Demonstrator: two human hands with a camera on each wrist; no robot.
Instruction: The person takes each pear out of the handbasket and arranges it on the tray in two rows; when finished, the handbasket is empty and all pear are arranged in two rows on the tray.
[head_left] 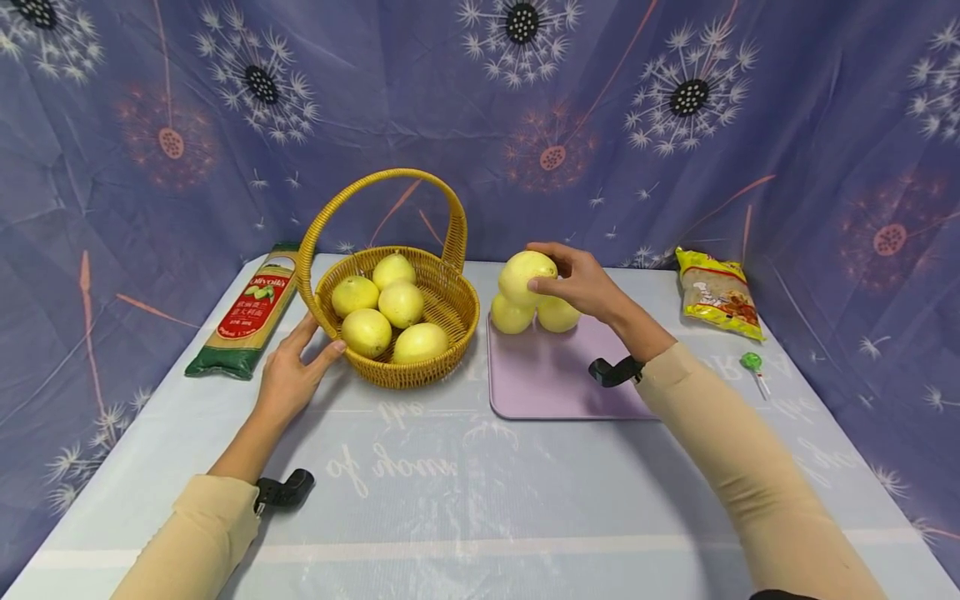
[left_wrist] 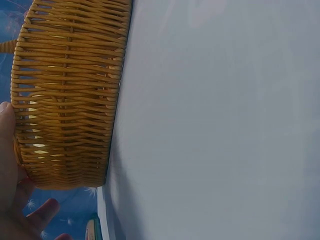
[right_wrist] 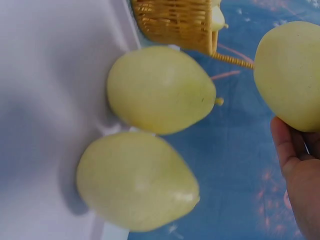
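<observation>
along near side of table [head_left: 420, 508], beige sleeves [head_left: 191, 525] from lower left and lower right, black wrist camera [head_left: 287, 489] by each cuff. past that, left hand [head_left: 288, 375] holding basket [head_left: 405, 377] at its left side, thumb on rim, forefinger round outer wall; other fingers spread loose in left wrist view. right of basket, lilac tray [head_left: 540, 392], flat on table. well off to the right, green lollipop [head_left: 752, 362], stick toward near side. inside basket, five pale yellow fruits [head_left: 401, 304], basket upright, handle [head_left: 384, 177] arching over. over far left part of tray, right hand [head_left: 577, 279] gripping top fruit [head_left: 519, 279], thumb on near face, fingers behind; raised clear of the tray pair [head_left: 512, 317] in right wrist view. pair side by side on tray, narrow ends up; touching or just apart, cannot tell. left of basket, pasta pack [head_left: 253, 308] lying at a slant, red label, green end nearest. beyond lollipop, yellow snack pack [head_left: 720, 293], lying down. at very back, blue-purple cloth [head_left: 420, 92], hanging, dandelion print in white and red.
</observation>
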